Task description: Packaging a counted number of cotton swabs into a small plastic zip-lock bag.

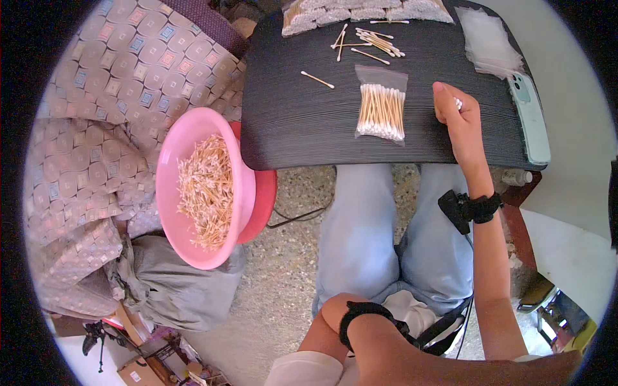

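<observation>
My right hand [458, 114] is closed over the right part of the black table, with a few white swab tips showing from the fist. Left of it lies a clear zip bag [381, 109] filled with cotton swabs. My left arm is bent up close to the camera, and my left hand [463, 373] appears large and cut off at the lower edge, its fingers not readable. Farther back lie several loose cotton swabs [380, 44], with a single swab [317, 80] off to the left.
Filled swab bags [367, 11] line the table's far edge. Empty clear bags [489, 42] and a pale green phone [530, 119] lie at the right. A pink basin [168, 193] of loose swabs rests on a red stool [265, 202] at left, beside patterned cloth [84, 161].
</observation>
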Demonstrator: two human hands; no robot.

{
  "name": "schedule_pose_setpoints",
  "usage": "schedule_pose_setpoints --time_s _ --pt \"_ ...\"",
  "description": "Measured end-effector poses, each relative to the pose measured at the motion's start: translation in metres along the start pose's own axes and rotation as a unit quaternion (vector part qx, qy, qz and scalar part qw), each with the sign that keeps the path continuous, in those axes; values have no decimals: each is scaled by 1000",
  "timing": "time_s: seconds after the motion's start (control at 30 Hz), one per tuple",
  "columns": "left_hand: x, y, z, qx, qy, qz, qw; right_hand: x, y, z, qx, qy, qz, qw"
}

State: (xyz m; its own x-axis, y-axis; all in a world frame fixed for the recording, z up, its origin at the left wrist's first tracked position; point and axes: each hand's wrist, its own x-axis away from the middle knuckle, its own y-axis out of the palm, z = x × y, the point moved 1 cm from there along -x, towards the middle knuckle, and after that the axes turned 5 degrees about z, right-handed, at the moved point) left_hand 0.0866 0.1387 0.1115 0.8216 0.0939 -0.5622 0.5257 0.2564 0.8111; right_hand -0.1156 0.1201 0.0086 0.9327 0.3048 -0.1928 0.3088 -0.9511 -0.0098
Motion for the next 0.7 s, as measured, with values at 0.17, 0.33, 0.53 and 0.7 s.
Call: schedule_pose_setpoints --time_s 0.17,0.33,0.53,0.7 --pt "-1 1 -7 10 -19 32 999 1 2 9 -11 -18 -4 1000" --pt "-4 1 -15 25 -26 59 998 -1 2 8 -14 -31 -13 999" --pt "-10 1 -18 30 -21 83 996 1 1 6 -10 -6 14 1000" --pt "-15 5 -19 36 -21 108 993 -1 3 6 13 -30 -2 999"
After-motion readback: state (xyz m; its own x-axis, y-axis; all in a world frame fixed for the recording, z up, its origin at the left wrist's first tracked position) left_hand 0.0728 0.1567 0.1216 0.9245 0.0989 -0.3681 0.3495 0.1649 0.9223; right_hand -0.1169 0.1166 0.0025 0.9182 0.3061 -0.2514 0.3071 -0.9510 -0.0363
